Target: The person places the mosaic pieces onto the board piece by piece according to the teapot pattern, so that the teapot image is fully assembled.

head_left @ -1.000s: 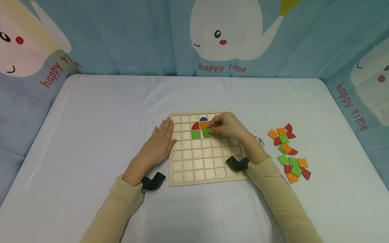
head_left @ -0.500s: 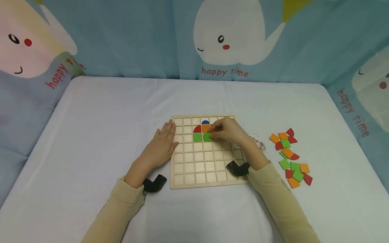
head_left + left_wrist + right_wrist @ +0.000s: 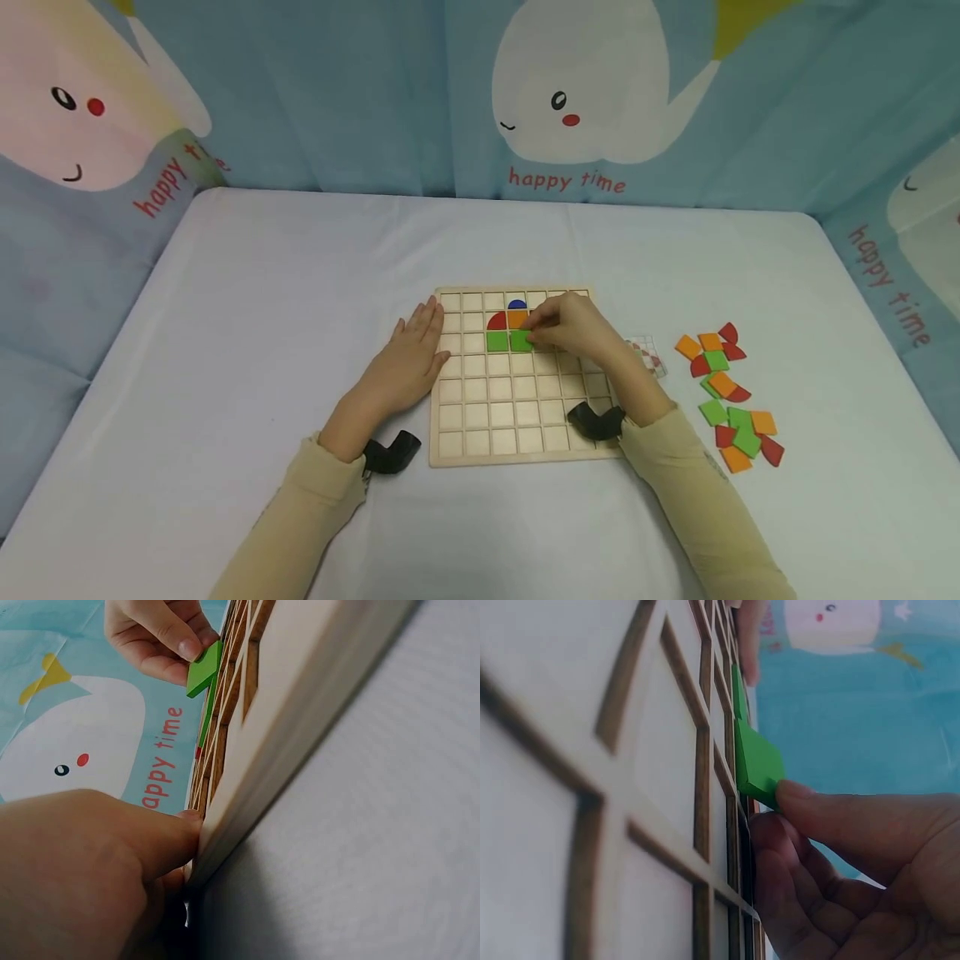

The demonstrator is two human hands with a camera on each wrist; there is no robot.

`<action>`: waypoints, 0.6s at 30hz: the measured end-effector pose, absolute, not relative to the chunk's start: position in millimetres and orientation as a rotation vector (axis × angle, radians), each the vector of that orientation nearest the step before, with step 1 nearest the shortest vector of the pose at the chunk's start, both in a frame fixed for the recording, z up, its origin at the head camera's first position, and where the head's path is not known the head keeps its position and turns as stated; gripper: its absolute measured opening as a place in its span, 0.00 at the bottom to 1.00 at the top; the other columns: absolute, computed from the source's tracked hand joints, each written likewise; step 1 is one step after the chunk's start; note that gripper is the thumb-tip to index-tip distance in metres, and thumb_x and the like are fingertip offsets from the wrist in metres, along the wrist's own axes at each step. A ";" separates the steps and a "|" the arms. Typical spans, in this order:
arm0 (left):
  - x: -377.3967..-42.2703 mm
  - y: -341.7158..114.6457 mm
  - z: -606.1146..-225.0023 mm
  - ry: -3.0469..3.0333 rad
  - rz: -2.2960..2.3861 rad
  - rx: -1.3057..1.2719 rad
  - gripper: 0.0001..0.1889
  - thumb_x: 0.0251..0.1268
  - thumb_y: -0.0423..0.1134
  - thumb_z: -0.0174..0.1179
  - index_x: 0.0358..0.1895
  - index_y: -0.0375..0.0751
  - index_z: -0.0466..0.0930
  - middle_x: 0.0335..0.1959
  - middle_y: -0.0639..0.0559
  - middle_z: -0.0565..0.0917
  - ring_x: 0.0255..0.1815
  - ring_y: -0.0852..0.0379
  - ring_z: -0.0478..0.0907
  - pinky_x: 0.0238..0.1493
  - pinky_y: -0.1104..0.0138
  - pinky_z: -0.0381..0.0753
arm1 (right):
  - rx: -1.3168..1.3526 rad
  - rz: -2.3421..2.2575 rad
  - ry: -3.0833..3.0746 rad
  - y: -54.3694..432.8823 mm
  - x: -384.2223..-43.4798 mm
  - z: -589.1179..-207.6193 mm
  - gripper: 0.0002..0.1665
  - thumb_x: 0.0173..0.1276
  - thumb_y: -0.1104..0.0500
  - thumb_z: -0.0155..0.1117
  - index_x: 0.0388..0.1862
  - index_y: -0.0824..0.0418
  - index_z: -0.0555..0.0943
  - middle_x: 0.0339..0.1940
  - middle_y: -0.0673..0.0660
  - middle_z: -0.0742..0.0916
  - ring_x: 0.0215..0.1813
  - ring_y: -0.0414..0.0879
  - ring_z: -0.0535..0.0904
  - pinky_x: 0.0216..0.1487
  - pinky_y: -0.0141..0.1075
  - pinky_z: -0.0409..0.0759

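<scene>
A wooden grid board [image 3: 487,458] lies on the white table. My right hand [image 3: 572,325] pinches a green square tile [image 3: 759,763] between thumb and fingers; the tile is tilted, one edge down at a cell of the board. Left of it, another green square tile [image 3: 497,342] sits in its cell. Behind these are a red quarter-circle tile [image 3: 497,321], an orange square tile [image 3: 517,319] and a blue half-circle tile [image 3: 517,305]. My left hand [image 3: 405,358] rests with straight fingers along the board's left edge, thumb at the rim.
Right of the board lies a loose spread of green tiles [image 3: 714,411], orange tiles [image 3: 763,422] and red tiles [image 3: 771,451], some overlapping. A printed pattern card [image 3: 648,354] is partly hidden by the right forearm. A blue curtain [image 3: 360,100] stands behind the table.
The pinched green tile has shifted slightly left and lower toward its cell, beside the seated green tile. The head view has shifted a little. The left hand stays at the board's edge.
</scene>
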State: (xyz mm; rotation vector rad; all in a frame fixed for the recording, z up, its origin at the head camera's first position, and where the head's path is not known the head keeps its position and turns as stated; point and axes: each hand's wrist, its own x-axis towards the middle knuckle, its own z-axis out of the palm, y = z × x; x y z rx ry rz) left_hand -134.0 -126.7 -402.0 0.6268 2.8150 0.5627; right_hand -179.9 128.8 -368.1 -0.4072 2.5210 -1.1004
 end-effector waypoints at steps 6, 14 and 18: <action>-131.8 -125.6 -404.5 2.801 0.554 0.634 0.34 0.76 0.42 0.43 0.72 0.25 0.39 0.75 0.36 0.39 0.75 0.41 0.37 0.71 0.47 0.42 | -0.444 -1.111 2.523 130.2 -176.6 -371.8 0.06 0.60 0.67 0.67 0.37 0.66 0.86 0.38 0.57 0.87 0.40 0.48 0.81 0.44 0.41 0.79; -137.3 -126.7 -400.3 2.810 0.539 0.634 0.34 0.76 0.42 0.42 0.72 0.26 0.38 0.75 0.36 0.38 0.75 0.41 0.36 0.71 0.47 0.42 | -0.425 -1.149 2.519 128.5 -182.1 -369.4 0.05 0.60 0.68 0.67 0.36 0.65 0.85 0.36 0.57 0.87 0.37 0.47 0.81 0.41 0.39 0.79; -137.2 -126.3 -400.5 2.795 0.538 0.630 0.34 0.76 0.42 0.42 0.72 0.26 0.38 0.75 0.36 0.38 0.75 0.42 0.36 0.71 0.48 0.42 | -0.404 -1.142 2.513 128.8 -181.7 -369.5 0.06 0.60 0.68 0.67 0.36 0.66 0.85 0.36 0.57 0.87 0.36 0.46 0.81 0.40 0.37 0.79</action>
